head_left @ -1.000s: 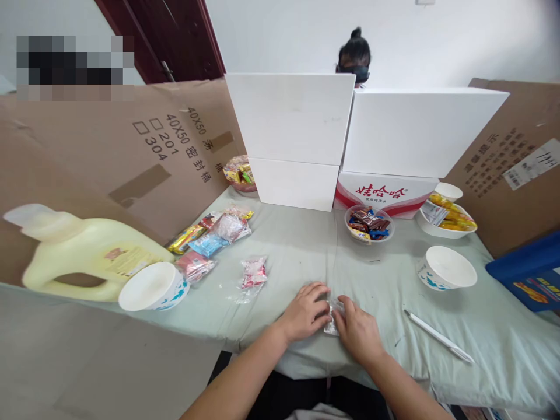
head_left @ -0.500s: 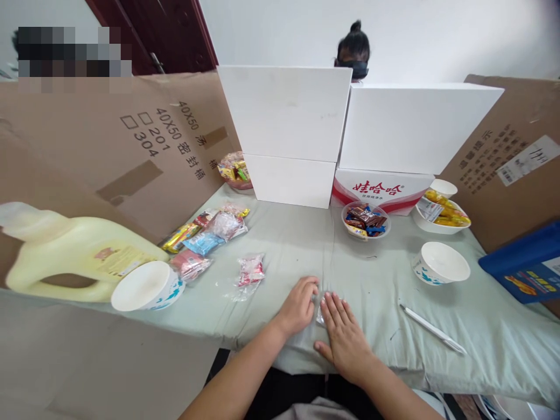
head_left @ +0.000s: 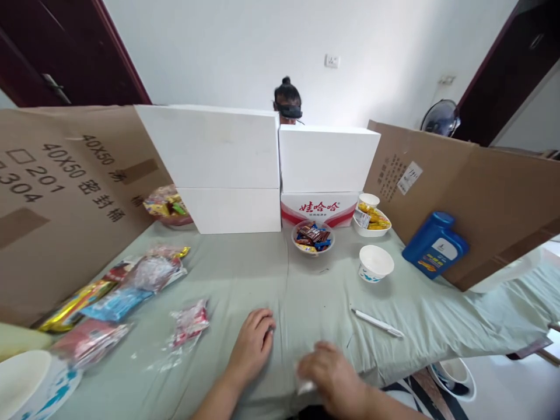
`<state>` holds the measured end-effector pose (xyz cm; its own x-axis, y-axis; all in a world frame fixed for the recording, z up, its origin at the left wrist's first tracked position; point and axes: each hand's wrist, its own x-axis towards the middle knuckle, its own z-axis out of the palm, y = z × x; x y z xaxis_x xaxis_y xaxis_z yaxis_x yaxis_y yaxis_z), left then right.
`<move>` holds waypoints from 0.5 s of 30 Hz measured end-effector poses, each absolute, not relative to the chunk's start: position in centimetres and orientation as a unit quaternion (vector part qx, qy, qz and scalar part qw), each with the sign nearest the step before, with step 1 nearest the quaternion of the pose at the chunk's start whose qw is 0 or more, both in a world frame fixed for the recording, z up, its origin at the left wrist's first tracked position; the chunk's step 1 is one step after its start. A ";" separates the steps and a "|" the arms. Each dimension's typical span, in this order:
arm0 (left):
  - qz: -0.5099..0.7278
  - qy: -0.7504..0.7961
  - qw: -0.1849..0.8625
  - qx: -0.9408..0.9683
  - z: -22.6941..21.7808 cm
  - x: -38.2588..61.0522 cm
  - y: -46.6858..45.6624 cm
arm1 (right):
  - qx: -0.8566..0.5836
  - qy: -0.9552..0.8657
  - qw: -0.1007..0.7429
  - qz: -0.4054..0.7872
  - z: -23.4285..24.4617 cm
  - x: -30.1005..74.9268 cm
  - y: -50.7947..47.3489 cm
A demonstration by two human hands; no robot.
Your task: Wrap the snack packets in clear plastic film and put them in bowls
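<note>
Left hand (head_left: 251, 347) flat on desk (head_left: 245, 274), holding nothing; right hand (head_left: 330, 373) blurred, gripping clear wrapper (head_left: 305, 385) at desk's near edge. Bowl (head_left: 312, 236) holds wrapped candies, cup (head_left: 375, 263) empty. Carton (head_left: 65, 192) reads 40X50, 201, 304

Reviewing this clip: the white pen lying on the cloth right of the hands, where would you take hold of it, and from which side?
Grip the white pen around mid-barrel, coming from straight above with fingers across its length. It lies flat on the green cloth, slanted, with bare cloth on both long sides, so a pinch across the thin barrel looks easiest. The right hand is nearest.
</note>
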<state>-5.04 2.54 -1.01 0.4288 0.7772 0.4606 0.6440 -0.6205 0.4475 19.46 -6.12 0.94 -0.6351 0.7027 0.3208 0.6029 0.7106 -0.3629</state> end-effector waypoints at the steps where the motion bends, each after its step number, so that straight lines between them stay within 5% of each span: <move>1: 0.325 0.425 0.098 0.839 -1.0 -5.0 2.6 | -0.411 -0.867 0.267 0.094 2.2 21.6 -4.9; 3: 0.324 0.427 0.091 0.839 -0.9 -5.0 2.7 | -0.527 -0.785 0.325 -0.008 5.2 26.4 -1.6; 6: 0.324 0.427 0.080 0.841 -0.8 -5.0 2.8 | -0.742 -0.643 0.161 -0.101 9.7 33.2 3.6; 15: 0.310 0.432 0.088 0.843 -0.6 -5.0 2.6 | -0.715 -0.694 -0.044 0.065 9.1 36.9 7.3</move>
